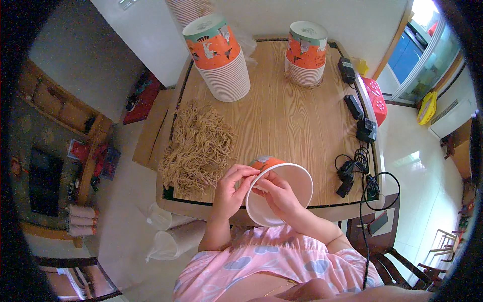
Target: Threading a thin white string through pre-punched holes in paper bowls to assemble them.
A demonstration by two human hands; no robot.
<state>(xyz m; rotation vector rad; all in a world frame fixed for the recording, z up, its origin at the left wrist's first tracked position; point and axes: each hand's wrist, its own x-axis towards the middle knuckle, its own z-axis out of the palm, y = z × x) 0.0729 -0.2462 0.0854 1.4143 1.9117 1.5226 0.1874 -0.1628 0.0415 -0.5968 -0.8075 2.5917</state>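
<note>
A round paper bucket [299, 183], white inside with an orange printed outside, is tilted at the table's near edge with its mouth toward me. My left hand [232, 190] is closed at the left of its rim, fingers pinching the wall. Inside the mouth, my right hand [278, 195] has its fingertips pressed together against the same stretch of wall, close to the left fingertips. Whatever lies between the right fingertips is too small or hidden to make out. Left of the bucket is a tangled heap of tan twisted paper cords [198, 146].
Stacked buckets, upside down, form a tall left stack [224, 75] and a shorter right stack [306, 55]. Black power adapters [366, 130] and a coiled cable [358, 166] line the table's right edge. A red plastic stool [374, 100] stands beyond it.
</note>
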